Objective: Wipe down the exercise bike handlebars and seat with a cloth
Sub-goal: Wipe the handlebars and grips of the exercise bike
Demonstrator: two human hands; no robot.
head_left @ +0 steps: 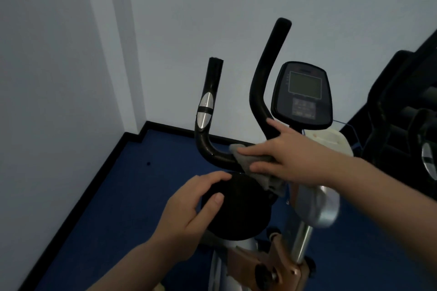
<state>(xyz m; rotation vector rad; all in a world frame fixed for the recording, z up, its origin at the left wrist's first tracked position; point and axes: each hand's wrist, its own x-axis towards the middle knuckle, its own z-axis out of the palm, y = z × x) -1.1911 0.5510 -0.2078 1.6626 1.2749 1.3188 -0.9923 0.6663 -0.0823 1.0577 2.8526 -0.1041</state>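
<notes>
Wiping is on the handlebars right now, seat not yet touched by the cloth, as far as I can judge.

Exercise bike [305, 231] stands on blue floor [94, 196] in a room corner, close to the white walls [59, 54]. Second machine [406, 113] sits at the right edge, close beside the bike; tight on that side if the person needs to step round.

Handlebars [212, 149]: two black upright horns joined by a low crossbar. Console [302, 94] sits behind the right horn, near the wiping hand; easy to bump buttons.

Seat [238, 205]: black, round, directly below the crossbar. Left hand [189, 210] rests on its left edge, fingers loosely curved over the rim, thumb on top, likely bracing the bike so it doesn't rock under wiping pressure.

Right hand [290, 156] presses the grey cloth [250, 160] onto the crossbar between the horns, fingers extended flat over it, thumb up against the base of the right horn. Flat palm gives wide contact. Loose cloth tail hangs down toward the seat.

Horns above look unwiped; can't tell for sure.
</notes>
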